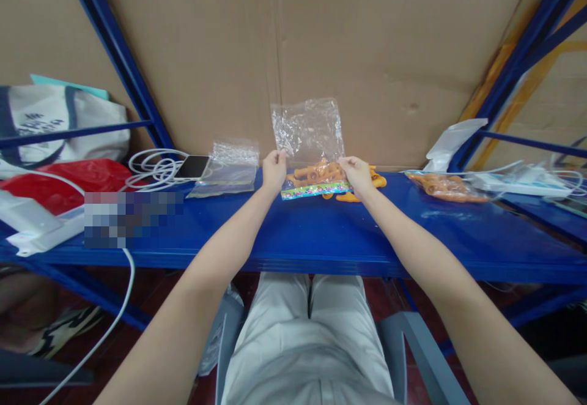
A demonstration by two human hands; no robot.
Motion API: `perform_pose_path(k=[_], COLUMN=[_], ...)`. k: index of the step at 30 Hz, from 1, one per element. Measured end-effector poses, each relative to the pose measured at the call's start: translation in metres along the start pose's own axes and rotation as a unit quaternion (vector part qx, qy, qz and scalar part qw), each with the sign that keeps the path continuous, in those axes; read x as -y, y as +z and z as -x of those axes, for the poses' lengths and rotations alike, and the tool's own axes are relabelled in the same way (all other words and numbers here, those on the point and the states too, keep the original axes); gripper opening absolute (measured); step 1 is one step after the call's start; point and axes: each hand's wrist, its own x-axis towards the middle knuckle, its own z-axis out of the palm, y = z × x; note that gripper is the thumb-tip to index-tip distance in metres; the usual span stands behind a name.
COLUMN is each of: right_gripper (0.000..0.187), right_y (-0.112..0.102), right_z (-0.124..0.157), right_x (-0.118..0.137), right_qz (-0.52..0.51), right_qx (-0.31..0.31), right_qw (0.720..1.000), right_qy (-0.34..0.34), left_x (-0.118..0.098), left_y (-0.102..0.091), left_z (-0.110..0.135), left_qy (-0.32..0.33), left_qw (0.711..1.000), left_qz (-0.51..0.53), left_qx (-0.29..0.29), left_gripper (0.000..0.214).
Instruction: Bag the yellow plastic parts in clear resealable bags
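Observation:
A clear plastic bag [309,126] with a colourful printed strip along its lower edge is held up above the blue table. My left hand [275,170] pinches its left side and my right hand [358,175] pinches its right side. Orange plastic pieces [316,173] show through the lower part of the bag; I cannot tell whether they are inside or behind it. More orange pieces [378,180] lie on the table by my right hand, partly hidden by it.
Flat clear bags [232,169] lie left of my hands, beside a phone [193,167] and a coiled white cable [153,169]. A bagged orange bundle [447,186] lies at right. A power strip [50,230] and red bag [68,178] sit at far left. Cardboard [321,38] stands behind.

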Motion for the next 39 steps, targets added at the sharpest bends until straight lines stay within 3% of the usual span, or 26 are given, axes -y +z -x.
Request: perform_pose_path(k=[4, 9, 13, 17, 23, 28, 33, 39], right_gripper=[0.029, 0.032, 0.033, 0.034, 0.028, 0.025, 0.026, 0.047], right_y=[0.001, -0.001, -0.005, -0.008, -0.011, -0.01, -0.007, -0.008], right_z=[-0.003, -0.004, -0.003, -0.002, -0.004, -0.004, -0.005, -0.012], right_x=[-0.001, 0.001, 0.003, 0.006, 0.009, 0.008, 0.003, -0.013], right_qz=[-0.007, -0.01, -0.019, -0.036, -0.051, -0.062, -0.06, -0.054], right_qx=[-0.019, -0.022, 0.007, 0.045, -0.002, 0.022, 0.01, 0.004], right_qw=[0.999, 0.998, 1.0, 0.998, 0.997, 0.995, 0.998, 0.996], right_qy=[-0.05, -0.063, -0.017, 0.039, 0.059, 0.073, 0.014, -0.069], left_x=[0.003, -0.001, -0.008, -0.012, -0.019, -0.019, -0.009, 0.0], left_y=[-0.002, -0.002, -0.003, -0.004, 0.001, 0.002, 0.003, 0.005], left_z=[-0.003, -0.002, 0.001, 0.004, 0.014, 0.013, 0.007, 0.003], left_qy=[-0.019, -0.05, -0.068, -0.07, -0.115, -0.135, -0.07, -0.041], left_qw=[1.0, 0.999, 0.998, 0.996, 0.985, 0.986, 0.993, 0.994], left_qz=[0.002, 0.009, 0.007, 0.014, 0.019, 0.041, 0.077, 0.069], left_qx=[0.002, -0.002, 0.005, 0.05, 0.131, 0.093, 0.05, 0.08], left_gripper=[0.029, 0.025, 0.027, 0.03, 0.026, 0.011, 0.038, 0.04])
